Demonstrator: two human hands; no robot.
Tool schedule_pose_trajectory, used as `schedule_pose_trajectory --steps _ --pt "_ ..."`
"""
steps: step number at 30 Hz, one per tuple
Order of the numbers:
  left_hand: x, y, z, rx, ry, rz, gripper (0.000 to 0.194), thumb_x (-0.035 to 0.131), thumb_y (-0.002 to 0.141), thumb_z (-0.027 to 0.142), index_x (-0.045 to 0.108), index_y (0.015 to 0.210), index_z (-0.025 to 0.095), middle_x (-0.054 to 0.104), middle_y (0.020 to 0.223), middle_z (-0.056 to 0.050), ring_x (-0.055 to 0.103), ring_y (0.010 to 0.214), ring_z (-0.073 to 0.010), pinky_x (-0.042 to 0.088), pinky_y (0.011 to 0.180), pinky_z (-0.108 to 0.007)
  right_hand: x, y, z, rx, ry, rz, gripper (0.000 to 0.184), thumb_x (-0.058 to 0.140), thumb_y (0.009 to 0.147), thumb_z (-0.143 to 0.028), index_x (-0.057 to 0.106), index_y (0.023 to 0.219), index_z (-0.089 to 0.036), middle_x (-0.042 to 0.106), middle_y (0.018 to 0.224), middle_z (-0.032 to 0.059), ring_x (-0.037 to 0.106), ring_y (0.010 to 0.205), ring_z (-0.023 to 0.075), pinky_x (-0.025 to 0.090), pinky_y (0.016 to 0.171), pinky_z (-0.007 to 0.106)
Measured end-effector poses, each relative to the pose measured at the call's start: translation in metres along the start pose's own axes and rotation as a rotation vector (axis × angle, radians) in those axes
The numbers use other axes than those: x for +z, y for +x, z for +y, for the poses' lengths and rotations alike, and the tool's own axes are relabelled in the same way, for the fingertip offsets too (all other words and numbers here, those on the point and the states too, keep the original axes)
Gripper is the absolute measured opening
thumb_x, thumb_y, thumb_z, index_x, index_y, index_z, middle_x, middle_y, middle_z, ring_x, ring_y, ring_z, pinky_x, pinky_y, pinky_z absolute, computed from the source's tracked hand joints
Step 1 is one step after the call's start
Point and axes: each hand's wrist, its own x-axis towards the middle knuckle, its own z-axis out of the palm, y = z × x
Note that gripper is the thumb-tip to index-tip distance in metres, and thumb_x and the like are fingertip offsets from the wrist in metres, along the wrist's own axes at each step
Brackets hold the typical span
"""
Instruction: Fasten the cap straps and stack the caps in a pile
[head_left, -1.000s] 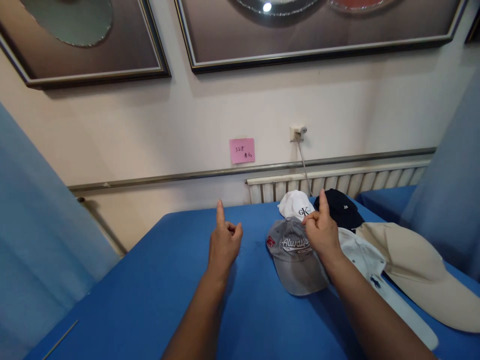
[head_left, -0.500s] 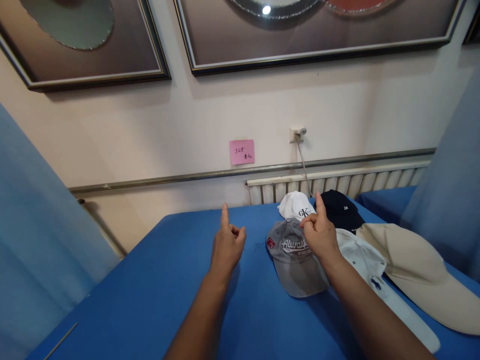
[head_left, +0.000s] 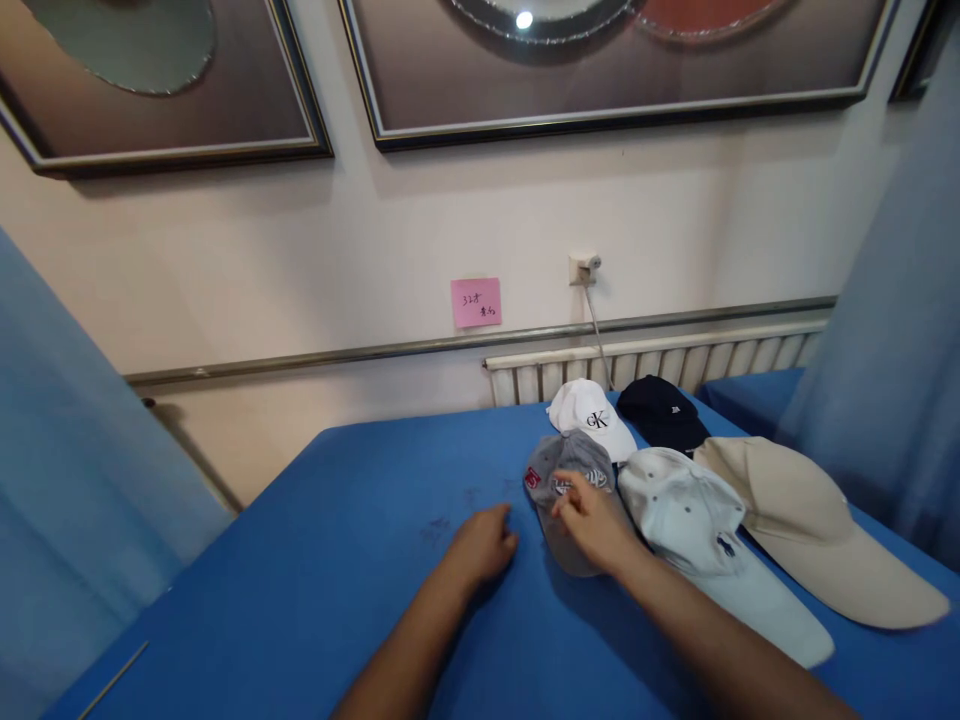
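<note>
My left hand [head_left: 484,545] is over the blue cloth with its fingers curled in and nothing visible in them. To its right, my right hand [head_left: 592,515] is in front of the grey cap [head_left: 559,535], index finger stretched out and the others partly bent. It holds nothing; whether it touches the cap I cannot tell. The hand covers part of the grey cap's white lettering. Behind lie a white cap [head_left: 581,405] with black letters and a dark navy cap [head_left: 660,410]. A pale blue cap [head_left: 682,510] and a beige long-billed cap [head_left: 795,500] lie at the right.
Blue cloth covers the table [head_left: 300,570]. A thin stick [head_left: 112,680] lies at its left front. Behind are a radiator [head_left: 660,365], a metal pipe [head_left: 360,354], a plugged-in cord [head_left: 596,320] and a pink note [head_left: 476,302]. Blue curtains [head_left: 67,480] hang on both sides.
Both hands have come down and nearer each other from pointing upward. My left index finger has folded in; my right now points left across the grey cap. The view has shifted slightly right.
</note>
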Motion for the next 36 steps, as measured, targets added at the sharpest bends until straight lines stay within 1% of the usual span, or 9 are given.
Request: schedule_pose_trajectory --steps 3,6,12,17,21,26,30,33,36 --pt "0.025 -0.017 -0.01 0.103 0.064 0.039 0.036 0.052 0.084 0.026 0.061 0.118 0.018 0.066 0.107 -0.01 0.061 0.098 -0.022 0.044 0.084 -0.03 0.014 -0.032 0.013 -0.014 -0.184 -0.059 0.036 0.044 0.085 -0.019 0.057 0.119 -0.016 0.072 0.094 0.0086 0.068 0.086 0.0217 0.05 0.077 0.032" --pt "0.034 -0.024 -0.013 0.116 0.054 0.11 0.036 0.049 0.085 0.024 0.059 0.119 0.016 0.066 0.107 -0.011 0.061 0.099 -0.0218 0.044 0.088 -0.031 0.018 -0.053 0.015 -0.128 -0.273 -0.133 0.036 0.045 0.085 -0.016 0.059 0.119 -0.016 0.07 0.104 0.0096 0.065 0.096 0.0228 0.047 0.087 0.034" --pt "0.043 -0.019 -0.012 0.109 0.002 0.187 0.033 0.05 0.083 0.02 0.062 0.114 0.016 0.068 0.103 -0.01 0.062 0.097 -0.0217 0.045 0.087 -0.033 0.014 -0.056 0.011 -0.306 -0.209 -0.271 0.032 0.044 0.088 -0.016 0.063 0.113 -0.02 0.071 0.106 0.0067 0.065 0.098 0.02 0.047 0.086 0.03" --pt "0.047 -0.008 -0.01 -0.011 -0.179 0.238 0.028 0.055 0.08 0.018 0.068 0.105 0.016 0.072 0.096 -0.008 0.066 0.091 -0.0213 0.047 0.084 -0.033 0.016 -0.052 0.017 -0.288 -0.023 -0.294 0.027 0.047 0.086 -0.013 0.066 0.103 -0.02 0.072 0.086 0.0022 0.068 0.081 0.0162 0.049 0.075 0.026" --pt "0.041 0.014 0.004 -0.05 -0.222 0.265 0.028 0.053 0.082 0.019 0.068 0.105 0.012 0.074 0.093 -0.009 0.068 0.084 -0.0201 0.05 0.077 -0.03 0.018 -0.052 0.018 -0.279 0.045 -0.222 0.025 0.047 0.086 -0.013 0.067 0.1 -0.02 0.072 0.081 0.0013 0.067 0.075 0.0156 0.048 0.071 0.026" --pt "0.021 0.059 0.039 -0.035 -0.2 0.344 0.027 0.057 0.084 0.027 0.068 0.104 0.013 0.073 0.099 -0.01 0.067 0.091 -0.0208 0.049 0.08 -0.029 0.017 -0.05 0.017 -0.321 0.069 -0.163 0.025 0.047 0.086 -0.012 0.067 0.099 -0.021 0.072 0.083 0.0012 0.067 0.077 0.0153 0.047 0.073 0.026" --pt "0.008 0.1 0.068 -0.067 -0.126 0.37 0.045 0.061 0.082 0.041 0.062 0.116 0.011 0.073 0.095 -0.013 0.068 0.089 -0.0242 0.048 0.077 -0.031 0.015 -0.047 0.017 -0.33 0.057 -0.135 0.025 0.047 0.086 -0.011 0.067 0.098 -0.02 0.072 0.082 0.0013 0.066 0.074 0.015 0.047 0.072 0.026" --pt "0.005 0.124 0.084 -0.084 -0.041 0.356 0.057 0.061 0.08 0.049 0.058 0.124 0.013 0.07 0.109 -0.016 0.065 0.101 -0.0285 0.048 0.079 -0.033 0.014 -0.045 0.018 -0.355 0.041 -0.125 0.025 0.048 0.084 -0.01 0.067 0.098 -0.02 0.072 0.082 0.0016 0.067 0.076 0.0156 0.047 0.073 0.026" --pt "0.005 0.137 0.093 -0.089 0.056 0.313 0.042 0.062 0.08 0.045 0.065 0.109 0.015 0.071 0.106 -0.017 0.065 0.099 -0.0303 0.048 0.079 -0.034 0.011 -0.043 0.017 -0.378 0.012 -0.109 0.026 0.049 0.084 -0.01 0.067 0.099 -0.02 0.073 0.085 0.0023 0.067 0.079 0.0165 0.047 0.073 0.027"
